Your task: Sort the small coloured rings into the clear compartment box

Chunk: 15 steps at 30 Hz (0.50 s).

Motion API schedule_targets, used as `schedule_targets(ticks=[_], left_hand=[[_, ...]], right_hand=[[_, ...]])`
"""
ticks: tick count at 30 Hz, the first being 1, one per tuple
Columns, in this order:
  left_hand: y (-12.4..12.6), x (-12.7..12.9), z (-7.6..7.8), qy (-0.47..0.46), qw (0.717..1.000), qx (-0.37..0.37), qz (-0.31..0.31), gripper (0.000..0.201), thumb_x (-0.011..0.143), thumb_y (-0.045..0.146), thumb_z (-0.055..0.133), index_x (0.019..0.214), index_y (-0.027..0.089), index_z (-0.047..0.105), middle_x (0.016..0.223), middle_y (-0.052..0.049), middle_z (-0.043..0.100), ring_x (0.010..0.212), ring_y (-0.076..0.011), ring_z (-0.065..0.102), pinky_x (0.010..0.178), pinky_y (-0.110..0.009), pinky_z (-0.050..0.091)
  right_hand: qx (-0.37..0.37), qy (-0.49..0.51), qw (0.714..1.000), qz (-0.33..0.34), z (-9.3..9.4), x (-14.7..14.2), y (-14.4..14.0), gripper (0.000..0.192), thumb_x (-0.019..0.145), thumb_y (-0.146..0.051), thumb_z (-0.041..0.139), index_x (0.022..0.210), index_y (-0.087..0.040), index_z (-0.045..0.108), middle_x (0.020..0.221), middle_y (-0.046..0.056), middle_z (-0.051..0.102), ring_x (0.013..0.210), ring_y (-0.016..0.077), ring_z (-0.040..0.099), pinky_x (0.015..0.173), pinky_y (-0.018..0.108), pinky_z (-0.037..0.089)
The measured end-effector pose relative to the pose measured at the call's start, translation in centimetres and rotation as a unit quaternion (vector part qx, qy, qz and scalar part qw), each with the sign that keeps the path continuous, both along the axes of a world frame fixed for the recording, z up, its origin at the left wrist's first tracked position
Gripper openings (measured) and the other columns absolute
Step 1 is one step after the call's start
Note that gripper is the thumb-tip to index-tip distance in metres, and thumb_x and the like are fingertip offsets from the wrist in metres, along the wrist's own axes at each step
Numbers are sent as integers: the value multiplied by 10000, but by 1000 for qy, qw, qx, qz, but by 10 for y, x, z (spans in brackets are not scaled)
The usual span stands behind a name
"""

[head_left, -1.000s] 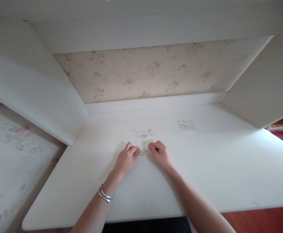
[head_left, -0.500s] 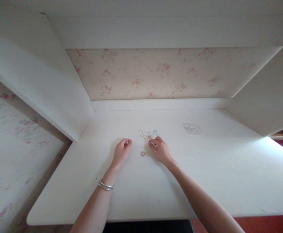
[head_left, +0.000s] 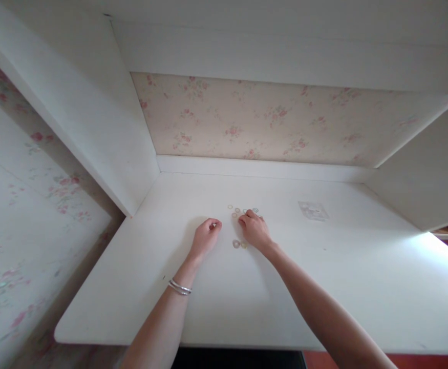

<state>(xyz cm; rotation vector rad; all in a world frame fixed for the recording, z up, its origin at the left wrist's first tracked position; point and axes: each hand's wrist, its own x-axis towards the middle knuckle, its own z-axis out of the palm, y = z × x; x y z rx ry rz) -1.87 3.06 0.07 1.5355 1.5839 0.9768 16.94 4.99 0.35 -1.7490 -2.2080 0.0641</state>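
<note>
Several small thin rings (head_left: 234,214), perhaps elastic bands, lie in a loose cluster on the white desk. My right hand (head_left: 255,230) rests over this cluster with its fingers bent down and drawn together, hiding part of it. What the fingertips hold, if anything, is too small to make out. Nearer to me lies a pinkish ring group (head_left: 236,244), with a yellowish one (head_left: 244,245) beside it. To the left of the cluster, my left hand (head_left: 205,238) is closed in a pinch just above the desk; anything between thumb and forefinger cannot be made out.
A clear plastic packet (head_left: 313,210) lies on the desk (head_left: 224,307) to the right of the rings. White side panels and a flower-patterned back (head_left: 254,123) enclose the desk. A small dark speck (head_left: 164,277) shows beside my left forearm.
My right hand has shifted slightly farther away and now covers more of the ring cluster. My left hand keeps its pinch. The whole view has tilted and shifted a little.
</note>
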Motion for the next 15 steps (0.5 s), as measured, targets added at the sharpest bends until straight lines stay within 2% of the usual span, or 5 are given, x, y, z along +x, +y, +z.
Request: schedule_targets(ticks=[3, 9, 15], left_hand=[[-1, -1, 0, -7, 1000, 7, -8, 262, 821, 387, 497, 891, 187, 652, 820, -28, 674, 767, -161, 604, 707, -258, 429], [-1, -1, -2, 0, 1000, 12, -20, 272, 819, 390, 496, 893, 183, 655, 811, -30, 671, 757, -162, 603, 697, -254, 432], [0, 0, -7, 17, 1000, 14, -18, 296, 811, 409, 500, 898, 177, 662, 804, -33, 672, 735, -157, 601, 681, -245, 433]], right_hand=[[12, 20, 1000, 20, 3, 3, -11, 241, 908, -229, 430, 844, -217, 662, 889, 54, 587, 801, 154, 549, 712, 272, 355], [22, 100, 994, 50, -1, 18, -53, 242, 929, -270, 410, 890, -218, 643, 852, 30, 560, 762, 137, 538, 705, 256, 375], [19, 112, 991, 72, -4, 22, -75, 238, 935, -263, 412, 907, -217, 644, 855, 31, 563, 783, 139, 537, 728, 265, 380]])
